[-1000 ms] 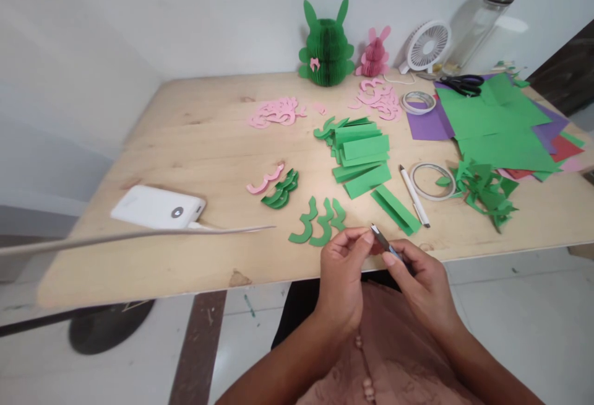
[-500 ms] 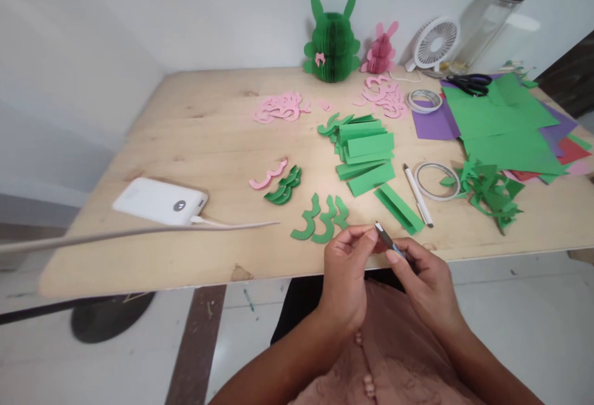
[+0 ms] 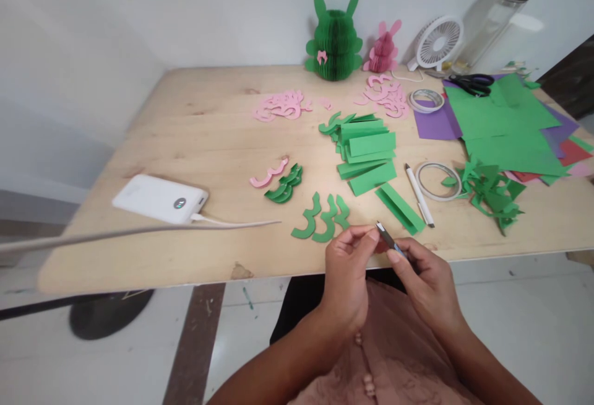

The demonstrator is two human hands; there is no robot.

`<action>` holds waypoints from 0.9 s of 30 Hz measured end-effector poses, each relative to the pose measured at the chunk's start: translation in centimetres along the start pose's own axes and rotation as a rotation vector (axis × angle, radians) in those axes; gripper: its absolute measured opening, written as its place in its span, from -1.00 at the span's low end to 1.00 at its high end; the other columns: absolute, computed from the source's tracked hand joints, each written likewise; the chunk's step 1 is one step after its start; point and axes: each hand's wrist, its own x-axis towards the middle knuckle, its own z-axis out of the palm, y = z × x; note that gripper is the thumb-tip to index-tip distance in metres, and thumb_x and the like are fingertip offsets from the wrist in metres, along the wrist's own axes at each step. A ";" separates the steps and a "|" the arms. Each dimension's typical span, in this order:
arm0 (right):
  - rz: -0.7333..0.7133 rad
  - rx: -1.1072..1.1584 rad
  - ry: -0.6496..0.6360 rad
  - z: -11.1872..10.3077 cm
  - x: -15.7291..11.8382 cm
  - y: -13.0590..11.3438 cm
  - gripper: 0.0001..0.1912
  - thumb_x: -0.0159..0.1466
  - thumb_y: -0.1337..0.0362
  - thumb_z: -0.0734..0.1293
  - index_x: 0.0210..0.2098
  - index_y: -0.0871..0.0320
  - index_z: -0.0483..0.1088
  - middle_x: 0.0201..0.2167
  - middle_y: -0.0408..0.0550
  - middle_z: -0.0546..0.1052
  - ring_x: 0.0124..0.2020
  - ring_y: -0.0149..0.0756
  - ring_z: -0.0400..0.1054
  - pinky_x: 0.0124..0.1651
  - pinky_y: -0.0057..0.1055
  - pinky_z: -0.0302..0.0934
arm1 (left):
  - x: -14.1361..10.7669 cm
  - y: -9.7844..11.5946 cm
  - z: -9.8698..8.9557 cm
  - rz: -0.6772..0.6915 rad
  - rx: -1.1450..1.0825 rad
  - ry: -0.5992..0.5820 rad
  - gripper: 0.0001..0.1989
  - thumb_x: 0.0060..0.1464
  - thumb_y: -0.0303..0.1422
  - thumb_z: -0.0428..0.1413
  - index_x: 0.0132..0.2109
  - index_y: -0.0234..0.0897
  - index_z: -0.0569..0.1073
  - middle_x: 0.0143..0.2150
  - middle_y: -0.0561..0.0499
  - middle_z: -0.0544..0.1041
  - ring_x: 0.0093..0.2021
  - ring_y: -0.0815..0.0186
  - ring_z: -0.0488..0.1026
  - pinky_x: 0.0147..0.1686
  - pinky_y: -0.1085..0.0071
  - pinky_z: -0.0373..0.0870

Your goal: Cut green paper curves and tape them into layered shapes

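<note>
My left hand [image 3: 348, 269] is closed in a pinch at the table's front edge, its fingertips by the tip of a slim dark tool; what it pinches, if anything, is hidden. My right hand [image 3: 424, 275] is closed around that dark pen-like tool [image 3: 390, 240], which slants up to the left with a light tip. Curvy green cutouts [image 3: 325, 224] lie just beyond my left hand. A folded green strip [image 3: 400, 208] and a white pen [image 3: 420, 197] rest beyond my right hand.
Green strips [image 3: 371, 145], pink cutouts [image 3: 283, 106], tape rolls [image 3: 439, 181] and green scraps [image 3: 496, 191] lie on the table [image 3: 185, 126]. Behind stand a green paper rabbit [image 3: 335, 43], a pink one [image 3: 384, 52], a fan [image 3: 439, 43] and a bottle [image 3: 496, 21]. A power bank [image 3: 155, 199] with cable lies left.
The view has shifted very slightly. Both hands keep nearly the same pose around the dark tool.
</note>
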 end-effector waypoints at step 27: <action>-0.010 0.027 0.016 0.0 -0.1 0.4 -0.76 0.26 0.14 0.28 -0.23 0.13 0.50 -0.47 -0.16 0.52 -0.41 -0.32 0.39 -0.34 -0.45 0.23 | -0.2 0.0 0.1 -0.013 -0.016 0.011 -0.87 -0.14 -0.38 0.29 -0.41 -0.32 0.52 -0.46 0.06 0.52 -0.40 0.41 0.43 -0.25 0.43 0.37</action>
